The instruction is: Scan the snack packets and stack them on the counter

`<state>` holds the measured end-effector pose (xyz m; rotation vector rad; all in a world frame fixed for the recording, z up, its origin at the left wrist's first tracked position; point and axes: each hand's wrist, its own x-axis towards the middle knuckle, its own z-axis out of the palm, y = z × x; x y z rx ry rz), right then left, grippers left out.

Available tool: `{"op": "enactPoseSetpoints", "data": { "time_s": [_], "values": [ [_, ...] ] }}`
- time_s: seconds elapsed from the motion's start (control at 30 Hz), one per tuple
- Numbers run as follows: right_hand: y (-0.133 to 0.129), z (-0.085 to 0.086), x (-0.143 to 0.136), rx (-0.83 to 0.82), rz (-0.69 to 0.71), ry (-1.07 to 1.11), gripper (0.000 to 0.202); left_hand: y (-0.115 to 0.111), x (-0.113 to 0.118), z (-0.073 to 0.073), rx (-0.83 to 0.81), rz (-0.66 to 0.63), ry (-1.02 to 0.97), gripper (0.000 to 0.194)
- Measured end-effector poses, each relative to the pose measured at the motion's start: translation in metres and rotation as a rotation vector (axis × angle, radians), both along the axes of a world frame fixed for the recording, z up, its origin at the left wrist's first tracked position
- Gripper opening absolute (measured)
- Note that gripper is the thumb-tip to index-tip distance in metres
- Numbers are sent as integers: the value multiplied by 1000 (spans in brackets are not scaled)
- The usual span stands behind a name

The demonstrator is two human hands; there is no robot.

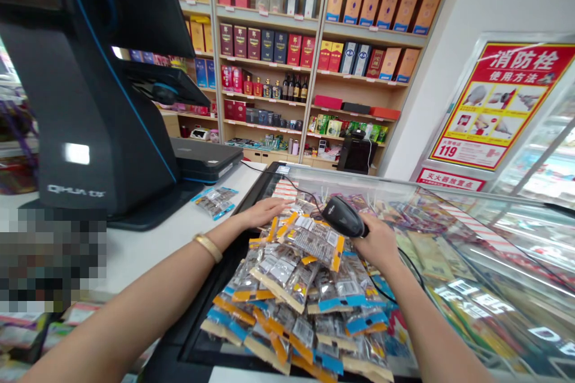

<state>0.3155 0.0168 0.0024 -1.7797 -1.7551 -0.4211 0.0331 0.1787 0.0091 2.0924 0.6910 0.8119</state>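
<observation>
My right hand point(377, 240) is wrapped round the handle of a black barcode scanner point(342, 215), its head pointing left over a heap of small snack packets point(287, 269). The packets are clear plastic with orange, blue and cream edges. At the heap's far left side lies my left hand point(268, 212), fingers stretched out and touching the packets there; its fingertips are partly hard to make out. A gold bangle point(208, 248) circles the left wrist. The scanner's black cable point(411, 263) loops behind the right hand.
A glass display counter point(449, 215) with packaged goods inside supports the heap. To the left stand a black point-of-sale terminal point(103, 114) and a cash drawer point(206, 158). One blue-edged packet point(215, 201) lies beside them. Shelves point(274, 15) of boxes and bottles line the back wall.
</observation>
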Motion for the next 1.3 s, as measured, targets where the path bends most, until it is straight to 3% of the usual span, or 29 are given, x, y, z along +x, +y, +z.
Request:
{"op": "enactPoseSetpoints", "data": {
  "time_s": [0.13,0.37,0.73,0.93,1.07,1.17,1.3],
  "values": [
    [0,-1,0,20,0,-2,30,-1,7,-3,-157,-89,42,32],
    [2,-2,5,2,4,-18,29,8,7,-9,-145,-153,59,32],
    [0,0,2,10,-1,-7,28,-4,4,-1,-247,-71,37,27],
    [2,-2,5,11,11,3,28,-4,-9,1,-364,12,-153,58],
    [1,0,2,8,11,4,28,-1,-19,6,-580,51,-286,69],
    [0,1,0,-5,-1,0,28,3,-26,10,-711,84,-358,61],
    [0,1,1,-4,-5,-14,29,8,-31,14,-779,140,-398,33]
  ]
}}
